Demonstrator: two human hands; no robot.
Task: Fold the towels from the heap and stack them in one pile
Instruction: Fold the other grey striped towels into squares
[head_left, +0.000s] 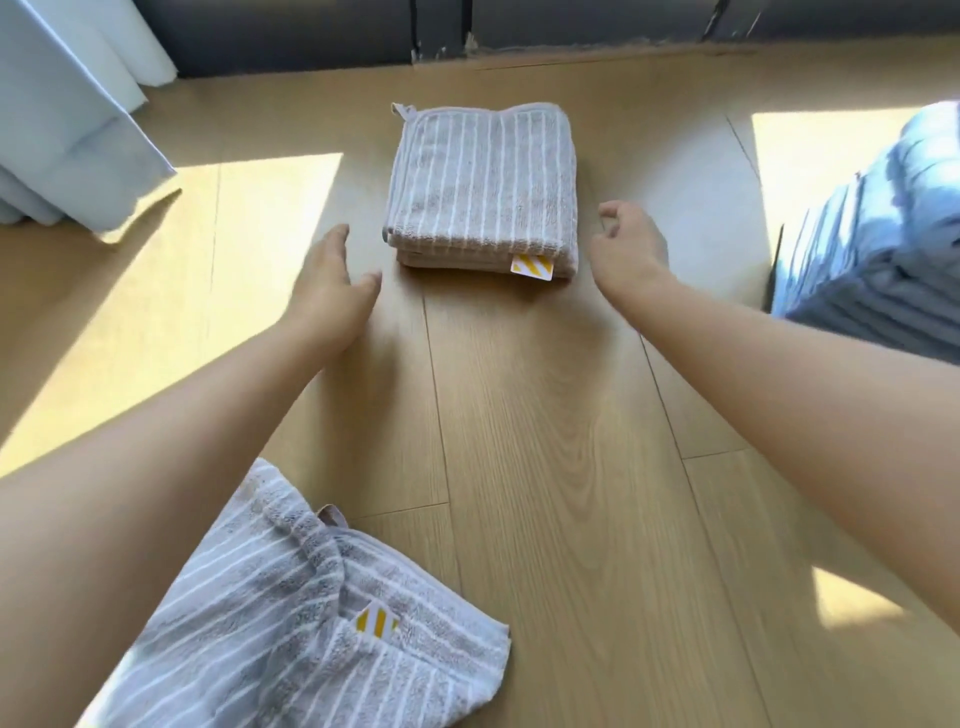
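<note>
A pile of folded grey towels with white stripes (480, 187) lies on the wooden floor (545, 441) ahead of me, a yellow-and-white tag at its near right corner. My left hand (332, 291) hovers just left of the pile, fingers apart, holding nothing. My right hand (628, 244) is just right of the pile, fingers loosely curled and empty. Neither hand touches the pile. An unfolded grey striped towel (291, 623) lies crumpled at the bottom left, partly under my left forearm.
Pale curtains (67, 114) hang at the far left. A blue striped fabric heap (883, 249) sits at the right edge. A dark wall base runs along the back. Sunlit patches fall on the floor left and right.
</note>
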